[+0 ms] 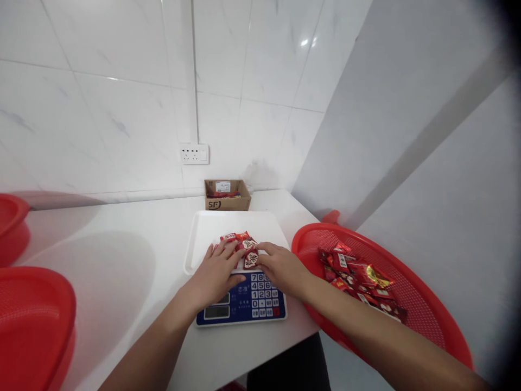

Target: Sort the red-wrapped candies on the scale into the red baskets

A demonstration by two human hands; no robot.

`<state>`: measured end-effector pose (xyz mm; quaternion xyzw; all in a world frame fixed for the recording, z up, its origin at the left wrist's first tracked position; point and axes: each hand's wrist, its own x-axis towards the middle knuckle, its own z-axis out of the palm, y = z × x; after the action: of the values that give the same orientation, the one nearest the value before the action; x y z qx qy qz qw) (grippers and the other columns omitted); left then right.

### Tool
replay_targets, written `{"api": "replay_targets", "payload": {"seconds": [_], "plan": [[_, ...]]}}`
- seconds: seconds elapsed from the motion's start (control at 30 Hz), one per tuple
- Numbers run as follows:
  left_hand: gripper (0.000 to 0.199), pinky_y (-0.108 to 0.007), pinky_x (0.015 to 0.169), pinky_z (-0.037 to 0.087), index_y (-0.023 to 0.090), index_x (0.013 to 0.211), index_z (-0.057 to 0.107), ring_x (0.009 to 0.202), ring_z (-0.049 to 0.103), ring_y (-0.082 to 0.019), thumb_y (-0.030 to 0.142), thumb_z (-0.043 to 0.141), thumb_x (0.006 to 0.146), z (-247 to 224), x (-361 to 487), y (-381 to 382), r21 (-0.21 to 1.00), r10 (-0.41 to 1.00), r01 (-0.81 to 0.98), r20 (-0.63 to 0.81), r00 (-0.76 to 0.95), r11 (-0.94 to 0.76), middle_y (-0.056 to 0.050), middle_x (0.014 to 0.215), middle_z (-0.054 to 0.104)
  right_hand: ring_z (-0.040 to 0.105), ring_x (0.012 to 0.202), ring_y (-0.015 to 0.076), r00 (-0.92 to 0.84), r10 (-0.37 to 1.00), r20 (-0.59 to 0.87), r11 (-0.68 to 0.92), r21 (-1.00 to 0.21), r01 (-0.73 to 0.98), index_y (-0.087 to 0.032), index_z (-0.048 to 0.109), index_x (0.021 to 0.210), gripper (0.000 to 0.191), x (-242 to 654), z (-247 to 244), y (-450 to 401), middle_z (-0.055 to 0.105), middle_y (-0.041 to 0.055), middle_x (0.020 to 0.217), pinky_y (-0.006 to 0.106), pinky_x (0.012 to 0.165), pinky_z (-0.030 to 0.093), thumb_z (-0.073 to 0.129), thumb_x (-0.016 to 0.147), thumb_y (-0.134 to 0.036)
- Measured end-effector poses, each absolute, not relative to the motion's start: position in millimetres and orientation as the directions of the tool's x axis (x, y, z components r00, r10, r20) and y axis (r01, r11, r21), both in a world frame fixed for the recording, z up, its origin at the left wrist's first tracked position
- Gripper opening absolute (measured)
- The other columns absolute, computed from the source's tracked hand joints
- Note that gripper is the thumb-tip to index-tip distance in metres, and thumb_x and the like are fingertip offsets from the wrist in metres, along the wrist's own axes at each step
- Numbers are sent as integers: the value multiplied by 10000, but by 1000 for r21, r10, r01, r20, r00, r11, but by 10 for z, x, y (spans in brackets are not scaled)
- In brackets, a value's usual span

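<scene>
A small pile of red snack packets (251,259) with white printed labels lies on the white pan (207,224) of a digital scale. My left hand (215,274) rests over the left part of the pile, fingers stretched out and apart, the thumb just above the scale's blue keypad panel (240,313). From the right, my right hand (285,270) grips the edge of a packet between its thumb and bent fingers. Both hands partly cover the packets, so some of them are hidden.
At right, a red plastic basket (437,320) holds many more red packets (358,274). Behind the scale stands a cardboard box (228,204) with packets inside. Two red basins (67,304) sit at left on the white table (118,260). A wall socket (194,154) is above.
</scene>
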<state>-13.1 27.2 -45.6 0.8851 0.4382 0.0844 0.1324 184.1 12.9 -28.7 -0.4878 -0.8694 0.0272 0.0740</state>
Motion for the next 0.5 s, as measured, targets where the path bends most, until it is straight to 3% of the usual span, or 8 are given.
{"api": "replay_targets", "payload": {"seconds": [0.2,0.5], "plan": [[562,-528,1095,162,293,1370,326,1382,129,-273,377,510,845,-451,-126,266,304,798,754,36,601,-582,-37,1485,269,536,1080,216,-462,885,61,466,-113,878,-164,654,951,271,1929,-267,109,607,115,1143,359,909,428,394,875,-178],[497,-523,1101,134,307,1339,376,1376,163,-260,384,491,861,-412,-101,231,335,773,722,32,634,-606,-8,1427,387,585,974,194,-383,923,-36,377,-104,920,-195,639,919,256,1939,-170,69,630,84,1073,304,809,454,387,876,-191]]}}
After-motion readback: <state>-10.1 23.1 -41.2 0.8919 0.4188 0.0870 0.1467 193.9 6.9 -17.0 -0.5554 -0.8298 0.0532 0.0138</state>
